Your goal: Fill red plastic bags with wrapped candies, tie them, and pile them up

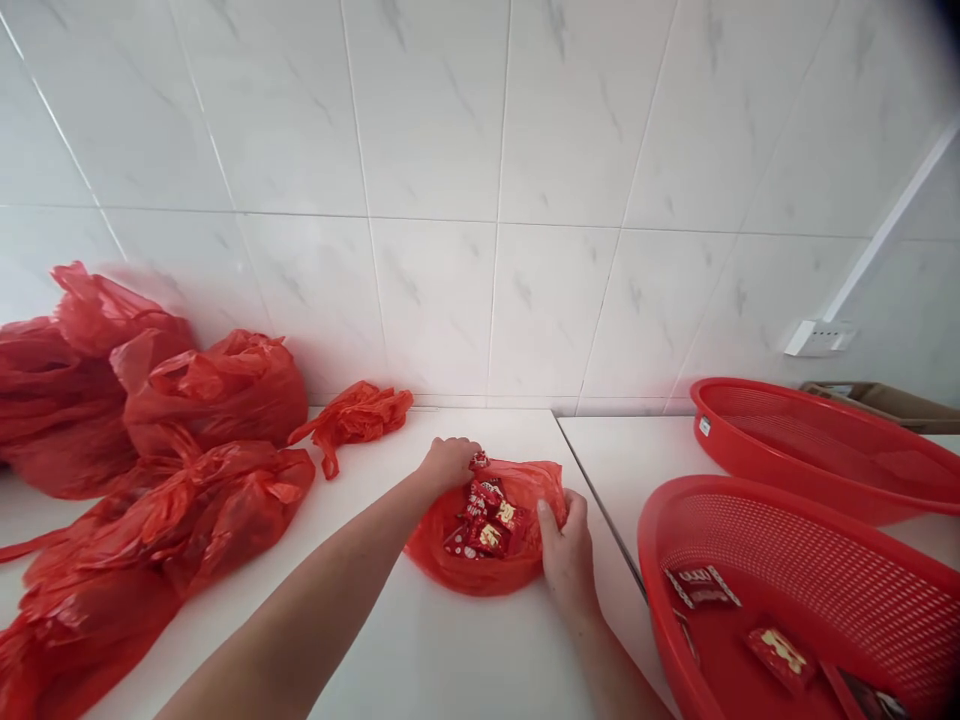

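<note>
An open red plastic bag (472, 578) rests on the white table with its mouth spread. Inside lie several small red wrapped packets (491, 537), some printed in gold and some in white. My left hand (450, 465) is at the bag's far left rim, fingers closed, with a small red-and-white packet (478, 460) at its fingertips. On the right side, my right hand (571, 555) pinches the bag's rim between thumb and fingers. The fingers behind the plastic are partly hidden.
Several filled red bags (217, 395) crowd the left, and a crumpled red bag (364, 415) lies by the tiled wall. At right, a red mesh basket (750, 515) holds a few packets. Behind it stand another red basket (780, 420) and a cardboard box (892, 402).
</note>
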Demonstrator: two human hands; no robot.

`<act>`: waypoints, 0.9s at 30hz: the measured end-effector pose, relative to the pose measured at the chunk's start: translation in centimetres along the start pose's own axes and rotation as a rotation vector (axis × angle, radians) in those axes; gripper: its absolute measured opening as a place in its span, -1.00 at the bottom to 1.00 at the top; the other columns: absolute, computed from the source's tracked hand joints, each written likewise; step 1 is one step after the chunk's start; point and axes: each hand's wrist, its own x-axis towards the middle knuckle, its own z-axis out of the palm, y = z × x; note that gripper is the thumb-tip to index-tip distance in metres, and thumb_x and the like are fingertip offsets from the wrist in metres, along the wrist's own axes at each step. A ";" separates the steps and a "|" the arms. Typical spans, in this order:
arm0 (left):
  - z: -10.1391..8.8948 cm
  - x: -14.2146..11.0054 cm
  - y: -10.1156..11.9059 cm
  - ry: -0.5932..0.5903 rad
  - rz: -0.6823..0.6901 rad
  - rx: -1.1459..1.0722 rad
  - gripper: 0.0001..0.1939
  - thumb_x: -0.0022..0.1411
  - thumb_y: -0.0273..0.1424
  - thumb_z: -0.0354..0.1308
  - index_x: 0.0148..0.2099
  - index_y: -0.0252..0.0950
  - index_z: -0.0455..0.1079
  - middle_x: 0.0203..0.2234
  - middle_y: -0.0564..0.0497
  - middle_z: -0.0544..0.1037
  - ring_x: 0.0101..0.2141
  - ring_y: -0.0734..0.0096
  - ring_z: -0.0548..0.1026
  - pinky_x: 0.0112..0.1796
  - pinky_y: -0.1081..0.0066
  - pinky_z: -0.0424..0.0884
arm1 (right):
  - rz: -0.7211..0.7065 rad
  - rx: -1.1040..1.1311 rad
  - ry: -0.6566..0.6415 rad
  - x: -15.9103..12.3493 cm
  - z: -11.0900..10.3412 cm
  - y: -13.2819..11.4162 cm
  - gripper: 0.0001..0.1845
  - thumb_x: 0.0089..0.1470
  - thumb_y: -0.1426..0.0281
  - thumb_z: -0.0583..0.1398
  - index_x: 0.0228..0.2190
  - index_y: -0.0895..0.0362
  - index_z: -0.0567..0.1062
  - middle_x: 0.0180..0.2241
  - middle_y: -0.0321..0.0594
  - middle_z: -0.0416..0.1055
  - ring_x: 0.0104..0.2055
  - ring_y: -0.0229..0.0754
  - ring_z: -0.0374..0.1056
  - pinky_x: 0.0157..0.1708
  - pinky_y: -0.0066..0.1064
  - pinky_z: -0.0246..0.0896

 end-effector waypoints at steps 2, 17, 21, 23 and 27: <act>-1.0 -0.5 0.2 0.059 -0.002 0.027 -0.76 0.16 -0.39 0.13 -0.09 -0.25 0.40 -0.20 -0.10 0.49 -0.14 0.15 0.43 -0.07 0.08 0.25 | 0.008 -0.018 0.000 0.0 0.0 -0.1 -0.68 0.09 0.08 0.05 -0.27 0.06 0.29 -0.30 -0.22 0.40 -0.31 -0.10 0.33 -0.33 -0.32 0.21; -3.7 -10.9 0.2 0.277 -0.056 -0.058 -0.45 0.10 -0.23 0.16 0.15 -0.15 0.23 0.07 -0.14 0.32 0.07 0.02 0.27 0.01 0.13 0.21 | -0.024 0.047 0.068 -0.2 -0.3 -0.5 -0.66 0.13 0.07 0.00 -0.38 0.07 0.32 -0.38 -0.25 0.38 -0.36 -0.13 0.26 -0.36 -0.34 0.14; -2.7 -12.1 -1.4 0.359 -0.375 -0.373 -0.15 0.03 -0.04 0.18 0.27 -0.28 0.00 0.10 -0.27 0.24 0.07 -0.02 0.28 -0.03 0.13 0.28 | -0.058 0.048 0.101 -0.5 -0.7 -0.7 -0.64 0.12 0.06 0.01 -0.36 0.09 0.35 -0.36 -0.23 0.39 -0.34 -0.13 0.27 -0.34 -0.34 0.15; -2.1 -12.2 -1.8 0.306 -0.466 -0.639 -0.09 0.00 -0.11 0.22 0.29 -0.31 -0.06 -0.01 -0.25 0.35 -0.10 0.10 0.42 -0.15 0.20 0.35 | -0.089 0.045 0.103 -0.7 -0.9 -0.9 -0.64 0.11 0.07 0.02 -0.38 0.10 0.37 -0.36 -0.22 0.41 -0.34 -0.13 0.28 -0.33 -0.35 0.16; -2.3 -11.3 -1.9 0.280 -0.468 -1.026 -0.19 -0.05 -0.42 0.23 0.24 -0.33 0.01 -0.39 -0.02 0.47 -0.49 0.40 0.42 -0.45 0.38 0.36 | -0.046 0.012 0.068 -0.2 -1.6 -2.0 -0.63 0.06 0.09 0.08 -0.40 0.13 0.46 -0.39 -0.19 0.47 -0.36 -0.09 0.31 -0.35 -0.33 0.18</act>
